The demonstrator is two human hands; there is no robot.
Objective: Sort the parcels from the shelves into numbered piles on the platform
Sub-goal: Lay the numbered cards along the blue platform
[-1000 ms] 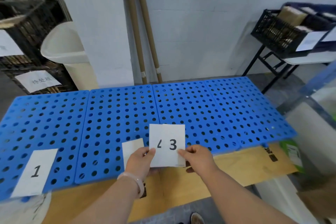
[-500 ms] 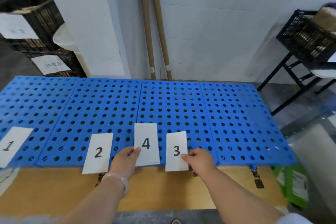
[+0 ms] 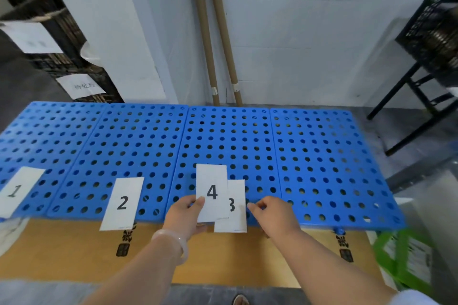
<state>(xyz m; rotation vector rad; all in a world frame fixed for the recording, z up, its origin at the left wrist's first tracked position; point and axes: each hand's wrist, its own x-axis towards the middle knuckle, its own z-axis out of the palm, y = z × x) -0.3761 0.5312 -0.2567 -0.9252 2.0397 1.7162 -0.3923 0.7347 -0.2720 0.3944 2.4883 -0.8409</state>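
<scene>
My left hand (image 3: 184, 215) pinches card 4 (image 3: 211, 181) so that it lies across card 3 (image 3: 236, 219).
My right hand (image 3: 275, 215) curls at card 3's edge; I cannot tell if it grips. Set down here on the blue platform (image 3: 322, 156), 4 would hide the 3, and parcels, none on it, could land in the wrong pile.

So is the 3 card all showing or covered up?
Partly covered. The 4 card, pinched by the left hand, overlaps the left side of the 3 card, hiding part of its number.
</scene>
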